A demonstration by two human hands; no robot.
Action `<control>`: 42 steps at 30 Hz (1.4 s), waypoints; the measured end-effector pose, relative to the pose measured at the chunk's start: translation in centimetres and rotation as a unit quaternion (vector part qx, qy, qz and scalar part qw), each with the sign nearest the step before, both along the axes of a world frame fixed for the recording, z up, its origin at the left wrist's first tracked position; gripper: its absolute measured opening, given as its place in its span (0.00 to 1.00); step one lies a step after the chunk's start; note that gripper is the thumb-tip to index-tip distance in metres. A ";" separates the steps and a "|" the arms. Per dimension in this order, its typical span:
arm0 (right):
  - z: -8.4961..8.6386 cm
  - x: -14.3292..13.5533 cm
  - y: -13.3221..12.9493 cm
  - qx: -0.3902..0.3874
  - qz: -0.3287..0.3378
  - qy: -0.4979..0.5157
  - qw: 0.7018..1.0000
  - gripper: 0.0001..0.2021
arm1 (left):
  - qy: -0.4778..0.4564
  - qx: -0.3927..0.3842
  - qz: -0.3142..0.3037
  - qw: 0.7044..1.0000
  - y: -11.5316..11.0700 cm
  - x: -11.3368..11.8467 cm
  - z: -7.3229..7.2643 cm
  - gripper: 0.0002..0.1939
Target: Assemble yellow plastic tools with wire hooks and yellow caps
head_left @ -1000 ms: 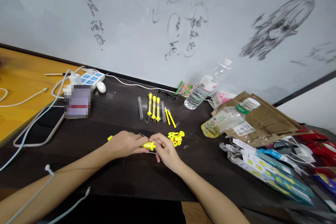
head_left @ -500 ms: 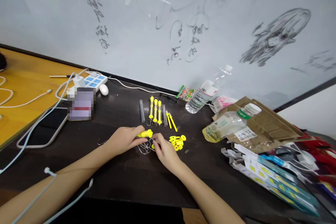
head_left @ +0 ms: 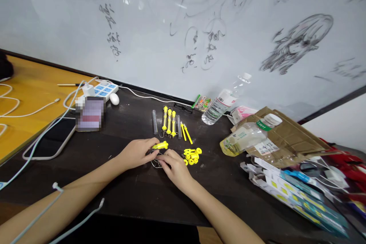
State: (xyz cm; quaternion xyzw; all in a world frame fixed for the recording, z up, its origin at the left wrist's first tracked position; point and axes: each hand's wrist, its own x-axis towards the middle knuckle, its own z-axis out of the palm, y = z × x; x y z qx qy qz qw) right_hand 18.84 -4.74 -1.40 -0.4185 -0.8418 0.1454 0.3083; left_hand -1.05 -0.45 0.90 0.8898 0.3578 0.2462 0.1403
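A yellow plastic piece [head_left: 160, 145] is held between the fingers and thumb of my left hand [head_left: 139, 153]. Close beside it, my right hand [head_left: 175, 164] has its fingers pressed together over thin metal wire hooks [head_left: 156, 163]; what they pinch is too small to make out. Behind the hands stand in a row several yellow-capped tubes [head_left: 169, 121], with a clear tube [head_left: 154, 122] to their left and another clear tube [head_left: 179, 126] to their right. Two thin yellow rods [head_left: 187, 132] lie beside these. Small yellow rings and parts [head_left: 192, 156] form a pile right of my right hand.
At the left are a phone [head_left: 51, 139], a power strip [head_left: 105, 90] and white cables. A water bottle [head_left: 220, 106], a tilted drink bottle [head_left: 246, 137], cardboard [head_left: 297, 133] and an opened box [head_left: 300, 194] crowd the right. A whiteboard [head_left: 148, 45] rises behind.
My right hand has moved slightly left, closer to my left hand and over the wire hooks. My left hand still holds the yellow piece.
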 end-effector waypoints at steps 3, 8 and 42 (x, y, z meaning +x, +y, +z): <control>0.3 0.2 0.1 -0.005 -0.010 0.030 0.999 0.11 | -0.016 -0.003 -0.014 1.000 0.0 0.1 -0.1 0.12; 0.6 0.8 0.3 -0.037 -0.079 0.126 0.988 0.04 | -0.024 -0.001 -0.020 1.000 0.0 0.1 0.0 0.13; 1.5 3.2 2.9 -0.231 -0.108 0.494 0.832 0.14 | -0.242 -0.292 0.036 0.925 1.7 0.1 -1.0 0.24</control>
